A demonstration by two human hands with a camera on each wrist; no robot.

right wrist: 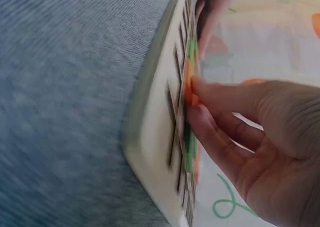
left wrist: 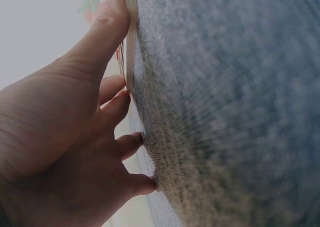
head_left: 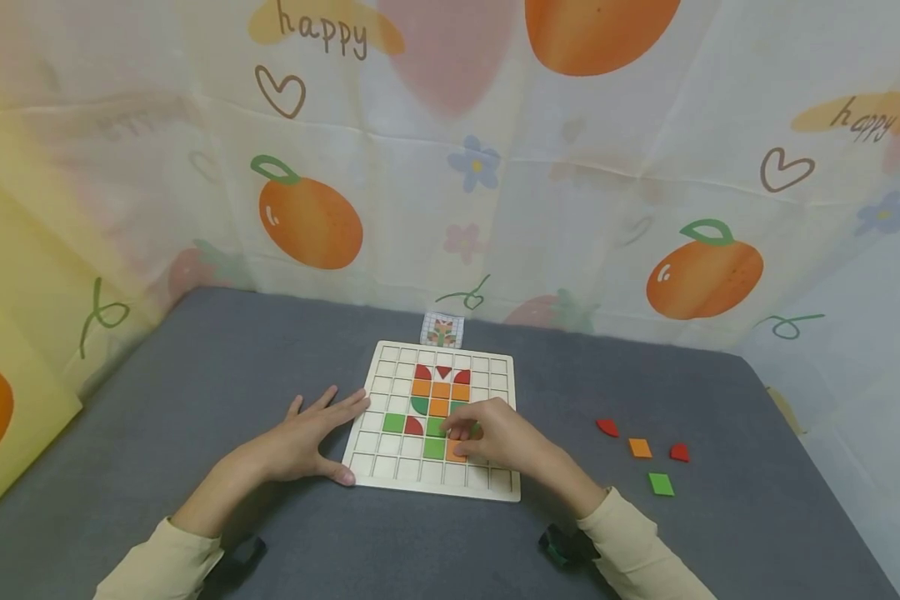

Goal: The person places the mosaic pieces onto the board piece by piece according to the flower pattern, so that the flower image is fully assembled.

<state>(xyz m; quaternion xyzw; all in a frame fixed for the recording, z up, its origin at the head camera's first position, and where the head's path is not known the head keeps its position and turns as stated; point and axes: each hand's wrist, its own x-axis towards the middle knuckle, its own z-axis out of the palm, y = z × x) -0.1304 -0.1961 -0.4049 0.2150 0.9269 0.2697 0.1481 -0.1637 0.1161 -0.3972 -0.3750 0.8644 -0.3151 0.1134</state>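
I watch my left hand (head_left: 303,437) lie flat on the grey felt table (head_left: 195,400), fingers spread straight, thumb and fingertips pressed against the left edge of the wooden grid board (head_left: 390,467). The left wrist view confirms it: the thumb (left wrist: 107,29) runs along the board's rim and holds nothing. That bracing is what I want, since it stops the board sliding while a piece goes in.

On the board a partly built flower pattern sits in the middle columns: red pieces (head_left: 423,372) at the top, orange squares (head_left: 440,389) under them, green squares (head_left: 393,422) lower down. Behind the board's far edge stands a small pattern card (head_left: 442,330).

My right hand (head_left: 498,437) hovers over the board's lower middle, fingers narrowed and curled down onto a green piece (head_left: 437,427), with an orange piece (head_left: 453,454) just beneath the hand. In the right wrist view the fingertips (right wrist: 197,84) press on the orange and green tiles; I cannot tell for certain which one they pinch. To do this well, I judge the tile should be lined up square with its cell and pushed flat, not tilted against a divider.

Right of the board, well apart, lie four spare pieces: a red one (head_left: 607,427), an orange one (head_left: 640,447), another red (head_left: 679,452) and a green one (head_left: 661,484).
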